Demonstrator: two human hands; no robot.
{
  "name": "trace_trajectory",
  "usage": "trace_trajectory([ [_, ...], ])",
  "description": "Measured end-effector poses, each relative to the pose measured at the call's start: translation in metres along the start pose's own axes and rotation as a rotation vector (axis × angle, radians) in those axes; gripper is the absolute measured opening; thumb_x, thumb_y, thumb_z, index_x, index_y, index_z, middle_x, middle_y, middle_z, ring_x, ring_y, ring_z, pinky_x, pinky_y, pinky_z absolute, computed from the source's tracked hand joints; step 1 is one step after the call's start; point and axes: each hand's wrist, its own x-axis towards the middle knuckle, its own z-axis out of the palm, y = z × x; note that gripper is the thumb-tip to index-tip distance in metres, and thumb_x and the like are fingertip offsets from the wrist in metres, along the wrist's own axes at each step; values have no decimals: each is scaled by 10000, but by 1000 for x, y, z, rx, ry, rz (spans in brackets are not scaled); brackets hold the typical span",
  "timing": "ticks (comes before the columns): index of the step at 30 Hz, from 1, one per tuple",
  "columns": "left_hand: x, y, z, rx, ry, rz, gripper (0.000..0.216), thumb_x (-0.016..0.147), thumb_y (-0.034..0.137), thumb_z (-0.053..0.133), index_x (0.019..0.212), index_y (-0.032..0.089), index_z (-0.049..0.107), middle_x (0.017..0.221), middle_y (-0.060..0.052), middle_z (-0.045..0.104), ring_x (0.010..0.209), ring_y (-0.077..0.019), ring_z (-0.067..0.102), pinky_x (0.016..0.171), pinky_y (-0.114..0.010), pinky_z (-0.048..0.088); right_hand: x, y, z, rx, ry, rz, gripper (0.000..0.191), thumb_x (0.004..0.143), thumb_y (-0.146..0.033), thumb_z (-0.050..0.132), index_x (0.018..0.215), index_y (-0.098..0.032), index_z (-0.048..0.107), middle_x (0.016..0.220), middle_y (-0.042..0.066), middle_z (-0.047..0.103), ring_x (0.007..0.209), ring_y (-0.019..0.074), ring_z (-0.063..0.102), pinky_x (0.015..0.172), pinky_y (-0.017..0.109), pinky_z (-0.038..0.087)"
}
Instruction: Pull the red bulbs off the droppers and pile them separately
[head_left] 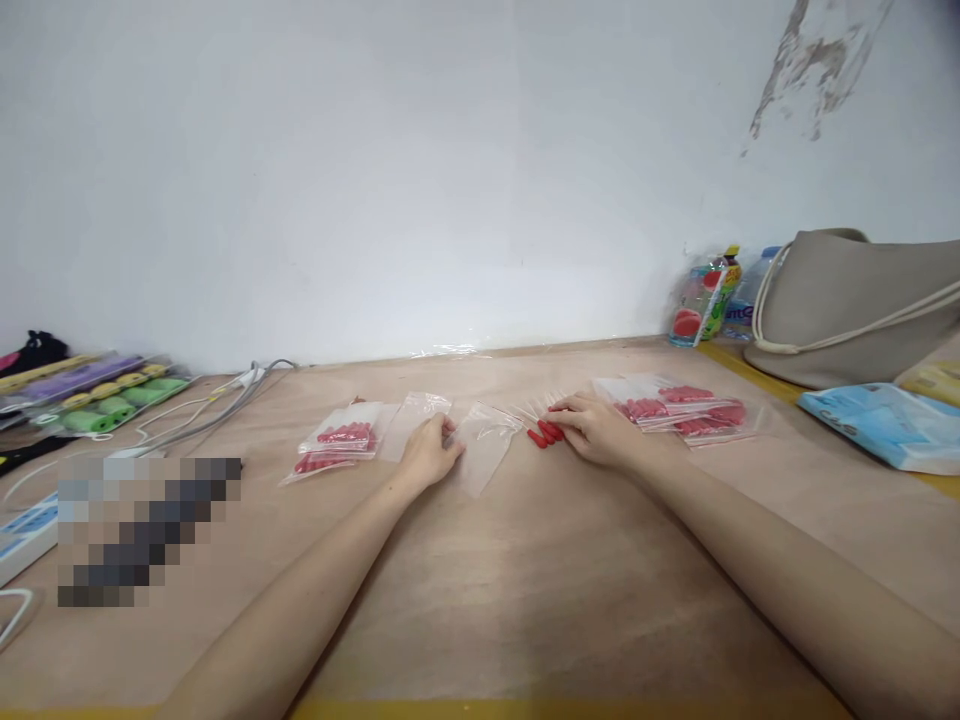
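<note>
My left hand rests on the brown table with its fingers closed on the edge of an empty clear plastic bag. My right hand is closed in a pinch on a few small red pieces just right of that bag's mouth. To the left lie filled bags of red pieces and another empty clear bag. More filled bags of red pieces are stacked just beyond my right hand.
A beige tote bag and drink bottles stand at the back right by the wall. A blue packet lies at the right edge. Packs of green and purple items, cables and a power strip are at the left.
</note>
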Motion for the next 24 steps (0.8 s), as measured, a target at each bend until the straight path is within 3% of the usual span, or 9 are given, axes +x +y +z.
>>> trace_trajectory([
  [6, -2, 4, -5, -51, -48, -13, 111, 707, 215, 570, 815, 189, 577, 843, -21, 632, 744, -161, 589, 668, -267, 445, -1, -9, -6, 0, -17, 43, 263, 764, -213, 486, 984, -199, 630, 1015, 69, 608, 957, 209, 514, 858, 373, 379],
  [9, -1, 4, -5, -76, -59, -23, 77, 704, 209, 568, 756, 193, 623, 773, -11, 643, 725, -159, 597, 661, -258, 446, -1, -10, -5, 12, -37, -4, 372, 744, -304, 547, 1098, -191, 572, 1142, 92, 551, 1049, 232, 482, 900, 396, 366],
  [11, 0, 3, -4, -92, -41, -47, 104, 701, 231, 580, 773, 188, 641, 748, -15, 647, 707, -161, 602, 647, -254, 449, -1, -9, -2, 8, -77, -60, 440, 762, -338, 548, 1181, -208, 524, 1234, 99, 495, 1138, 246, 430, 941, 417, 343],
  [16, 14, -9, -15, -115, 71, -142, 256, 721, 286, 583, 944, 170, 630, 812, -43, 659, 697, -151, 616, 633, -230, 455, 3, -7, 14, -20, -163, -113, 355, 883, -321, 388, 1203, -240, 520, 1297, 86, 457, 1218, 232, 378, 1009, 441, 279],
  [20, 26, -31, -29, -85, 131, -232, 311, 754, 324, 549, 1013, 163, 606, 774, -46, 663, 687, -157, 622, 625, -233, 458, 13, -15, 26, -41, -164, 9, 344, 896, -308, 364, 1179, -217, 537, 1267, 88, 488, 1188, 219, 415, 995, 397, 305],
  [24, 29, -51, -35, -27, 93, -252, 271, 722, 292, 579, 957, 168, 630, 798, -44, 669, 706, -165, 622, 643, -237, 460, 23, -25, 34, -70, -135, 162, 308, 893, -285, 370, 1130, -208, 552, 1182, 70, 543, 1114, 194, 466, 936, 334, 349],
])
